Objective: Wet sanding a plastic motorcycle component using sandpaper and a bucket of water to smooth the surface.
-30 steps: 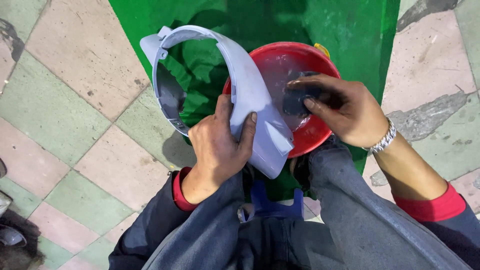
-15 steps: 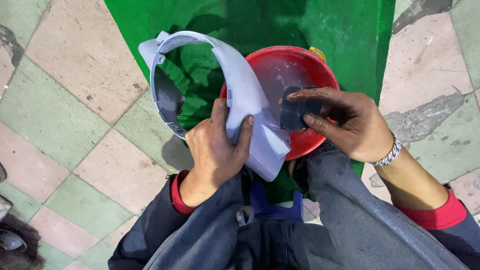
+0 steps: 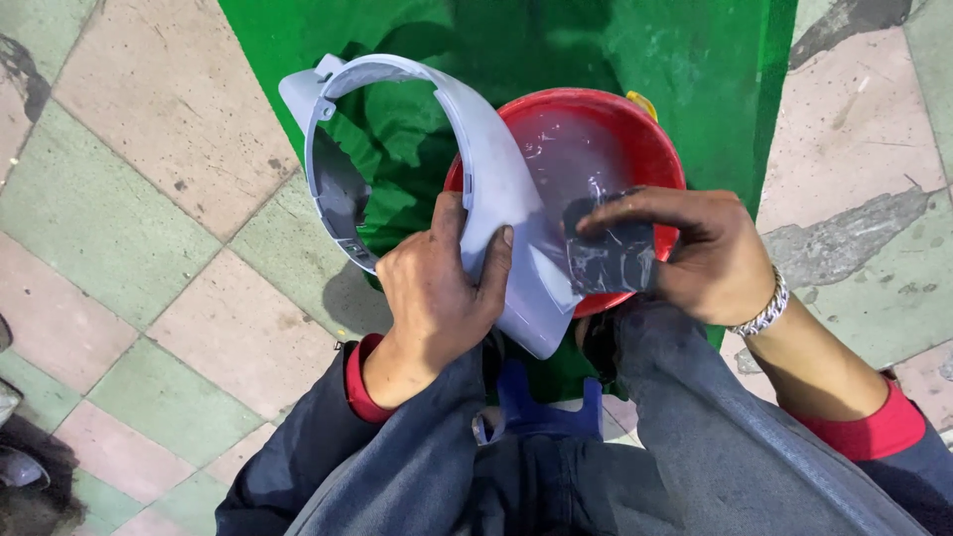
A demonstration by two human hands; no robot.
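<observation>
A curved grey plastic panel (image 3: 467, 149) arches over a green cloth, its lower end gripped by my left hand (image 3: 437, 288) with the thumb on its top face. My right hand (image 3: 695, 253) holds a dark wet sheet of sandpaper (image 3: 606, 253) flat against the panel's right side, just above a red bucket (image 3: 655, 134) of cloudy water. A metal bracelet sits on my right wrist. My knees in grey trousers frame the bottom of the view.
A green cloth (image 3: 675, 50) covers the floor under the bucket and panel. Pink and pale green floor tiles (image 3: 149, 199) surround it. A yellow object (image 3: 641, 101) peeks out behind the bucket's rim. Dark shoes (image 3: 15, 462) sit at the left edge.
My right hand has lifted the wet sandpaper out of the bucket and brought it left onto the panel. My left hand keeps its grip.
</observation>
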